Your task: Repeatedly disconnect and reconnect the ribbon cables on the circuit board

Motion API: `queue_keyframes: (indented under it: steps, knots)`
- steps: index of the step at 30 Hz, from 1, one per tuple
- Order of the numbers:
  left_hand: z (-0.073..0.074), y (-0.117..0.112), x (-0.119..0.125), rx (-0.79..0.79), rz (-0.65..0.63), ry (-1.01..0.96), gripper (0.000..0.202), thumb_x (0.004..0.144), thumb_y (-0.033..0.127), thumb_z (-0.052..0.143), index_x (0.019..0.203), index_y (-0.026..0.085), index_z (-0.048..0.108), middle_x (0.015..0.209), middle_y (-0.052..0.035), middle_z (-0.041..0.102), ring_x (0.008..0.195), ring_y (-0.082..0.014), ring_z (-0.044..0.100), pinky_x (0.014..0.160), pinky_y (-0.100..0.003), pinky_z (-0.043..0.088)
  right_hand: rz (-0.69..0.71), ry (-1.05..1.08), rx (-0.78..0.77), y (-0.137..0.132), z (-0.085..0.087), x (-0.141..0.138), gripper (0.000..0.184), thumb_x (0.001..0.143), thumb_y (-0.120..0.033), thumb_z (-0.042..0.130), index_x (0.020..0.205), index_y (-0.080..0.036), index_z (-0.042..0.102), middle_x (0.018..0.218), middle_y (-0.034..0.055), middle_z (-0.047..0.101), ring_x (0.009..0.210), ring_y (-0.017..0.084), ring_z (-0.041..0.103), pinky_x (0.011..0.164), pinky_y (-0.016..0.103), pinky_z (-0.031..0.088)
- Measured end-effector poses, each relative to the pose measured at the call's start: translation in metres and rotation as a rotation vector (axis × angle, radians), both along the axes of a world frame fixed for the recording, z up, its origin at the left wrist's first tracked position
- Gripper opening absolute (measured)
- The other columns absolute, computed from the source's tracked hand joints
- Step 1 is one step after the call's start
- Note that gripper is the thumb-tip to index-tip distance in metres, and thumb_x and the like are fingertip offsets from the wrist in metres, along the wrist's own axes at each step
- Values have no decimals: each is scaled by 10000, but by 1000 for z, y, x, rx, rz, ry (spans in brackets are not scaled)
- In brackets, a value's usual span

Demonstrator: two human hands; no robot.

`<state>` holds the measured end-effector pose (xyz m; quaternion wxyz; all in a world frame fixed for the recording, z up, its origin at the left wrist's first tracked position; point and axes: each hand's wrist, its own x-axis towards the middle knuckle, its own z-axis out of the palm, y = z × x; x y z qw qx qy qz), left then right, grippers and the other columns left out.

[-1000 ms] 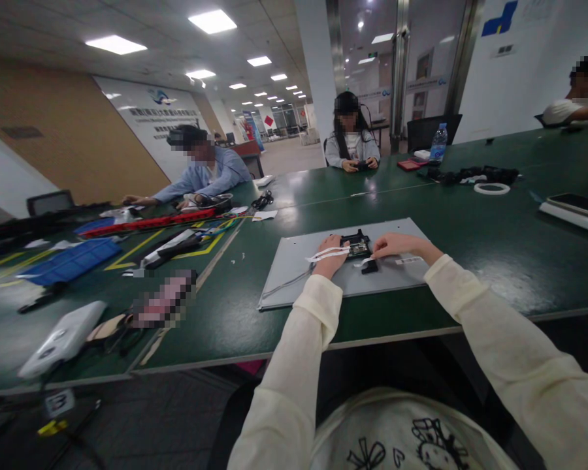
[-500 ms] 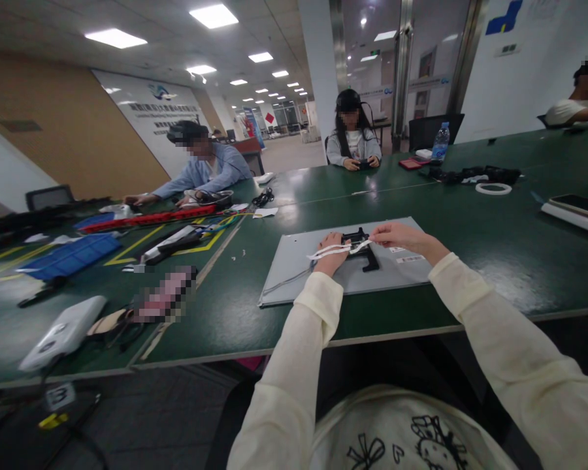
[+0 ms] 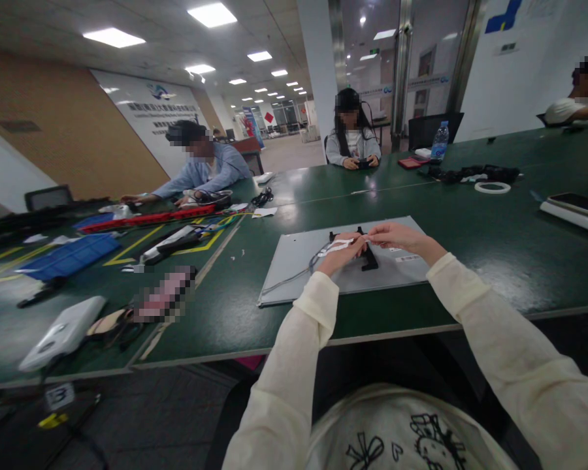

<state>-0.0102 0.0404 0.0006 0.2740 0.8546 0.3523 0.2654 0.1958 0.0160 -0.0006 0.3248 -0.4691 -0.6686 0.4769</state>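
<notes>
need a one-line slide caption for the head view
Left hand, white strips across its back, beside right hand at a black part on a grey panel.

Hands partly hide black bracket; what fingertips hold unclear.

Green table gives passage right of the grey panel — a blue bin blocks far left.

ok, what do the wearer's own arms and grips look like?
Cream sleeves cover both arms, the left cuff folded back. Left grip and right grip: no gloves visible. Thin white strips cross the back of the left.
</notes>
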Motion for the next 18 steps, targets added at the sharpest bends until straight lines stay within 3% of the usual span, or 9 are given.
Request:
queue_keyframes:
  steps: [5,12,18]
  knots:
    - [3,-1,-2,13,73,-4,412,896,493,470,647,186,587,584,20,535,595,-114,485,577,-235,383,-58,-26,55,-2,1,1,315,798,-470,641,921,-185,691,852,42,653,690,124,539,617,245,425]
    - [8,-4,-1,42,25,87,363,907,414,456,677,184,618,623,5,559,659,-130,519,672,-239,426,-53,-56,75,-8,1,0,314,789,-424,631,972,-174,682,718,5,604,638,124,521,584,245,384]
    - [2,-6,1,17,46,211,398,935,391,434,669,182,644,540,-27,561,628,-157,565,731,-270,471,-141,-300,176,-7,-3,-2,204,763,-219,584,937,-161,673,762,25,671,713,158,586,652,254,408]
